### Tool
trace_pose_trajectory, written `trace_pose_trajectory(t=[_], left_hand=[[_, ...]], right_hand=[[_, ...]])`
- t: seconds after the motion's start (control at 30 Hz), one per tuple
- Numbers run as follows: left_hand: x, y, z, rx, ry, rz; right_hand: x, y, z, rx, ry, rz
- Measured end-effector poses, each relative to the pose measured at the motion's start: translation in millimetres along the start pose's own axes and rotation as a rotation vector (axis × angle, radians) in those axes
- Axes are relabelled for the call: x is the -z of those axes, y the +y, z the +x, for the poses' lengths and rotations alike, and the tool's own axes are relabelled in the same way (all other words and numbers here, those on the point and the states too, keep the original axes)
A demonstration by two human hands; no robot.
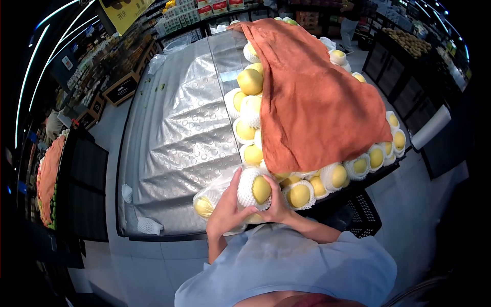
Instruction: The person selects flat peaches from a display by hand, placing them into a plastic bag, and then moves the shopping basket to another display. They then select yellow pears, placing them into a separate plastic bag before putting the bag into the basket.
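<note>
A round yellow fruit in a white foam net [250, 188] is held between my two hands at the front edge of the display stand. My left hand [226, 211] cups its left side, with the thumb across the bottom. Around its right side curves my right hand [277, 203]. Just left of my left hand lies a clear plastic bag [203, 206] with a yellow fruit inside. Beyond my hands is a heap of netted yellow fruits [299, 195], largely hidden under an orange-brown cloth [317, 102].
Dented silver sheeting [189, 128] covers the stand's left half, with a loose foam net [149, 226] at its front left corner. A black perforated crate [365, 215] is below the front edge, to the right. A person [350, 25] stands in the far aisle.
</note>
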State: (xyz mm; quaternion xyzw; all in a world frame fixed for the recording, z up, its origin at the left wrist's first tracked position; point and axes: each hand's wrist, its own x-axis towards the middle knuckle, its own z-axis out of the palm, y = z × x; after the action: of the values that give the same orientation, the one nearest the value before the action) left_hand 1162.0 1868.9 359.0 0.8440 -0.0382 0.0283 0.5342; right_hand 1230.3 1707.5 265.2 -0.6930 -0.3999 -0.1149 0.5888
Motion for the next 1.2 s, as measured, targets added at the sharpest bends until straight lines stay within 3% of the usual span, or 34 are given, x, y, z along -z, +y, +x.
trace_pose_trajectory(t=[0.23,0.4,0.53,0.6,0.67,0.73,0.8,0.9,1.0,1.13,1.2], left_hand=[[-3.4,10.4,3.8,-0.094,0.079,0.137],[-11.1,15.9,2.7,0.03,0.206,0.024],[-17.1,-9.9,1.2,-0.037,0.299,-0.007],[-17.8,-19.9,-0.7,0.03,0.401,-0.372],[-15.5,-26.5,-6.2,0.041,0.444,-0.471],[-7.9,-35.0,-9.7,0.126,0.622,-0.869],[2.2,-37.7,-9.4,0.082,0.735,-1.034],[32.9,-43.2,2.7,-0.013,0.708,-1.038],[54.1,4.2,42.8,-0.187,0.598,-1.002],[87.0,9.5,111.7,-0.234,0.414,-1.081],[100.6,-0.1,154.6,-0.156,0.325,-1.226]], right_hand=[[3.2,-1.8,0.2,0.012,-0.051,-0.001],[3.7,-8.4,4.1,-0.003,-0.067,-0.044],[7.9,-18.4,10.7,-0.052,-0.143,-0.094],[7.7,-23.6,14.7,-0.06,-0.124,-0.079],[9.7,-27.3,16.3,-0.069,-0.104,-0.064],[11.9,-29.7,15.4,-0.133,-0.178,-0.049],[15.1,-30.4,13.8,-0.135,-0.204,-0.075],[18.8,-30.0,10.4,-0.047,-0.365,-0.208],[25.2,-36.7,10.4,-0.003,-0.411,-0.351],[30.0,-41.6,9.3,-0.013,-0.462,-0.419],[36.1,-45.7,11.7,0.035,-0.546,-0.498]])
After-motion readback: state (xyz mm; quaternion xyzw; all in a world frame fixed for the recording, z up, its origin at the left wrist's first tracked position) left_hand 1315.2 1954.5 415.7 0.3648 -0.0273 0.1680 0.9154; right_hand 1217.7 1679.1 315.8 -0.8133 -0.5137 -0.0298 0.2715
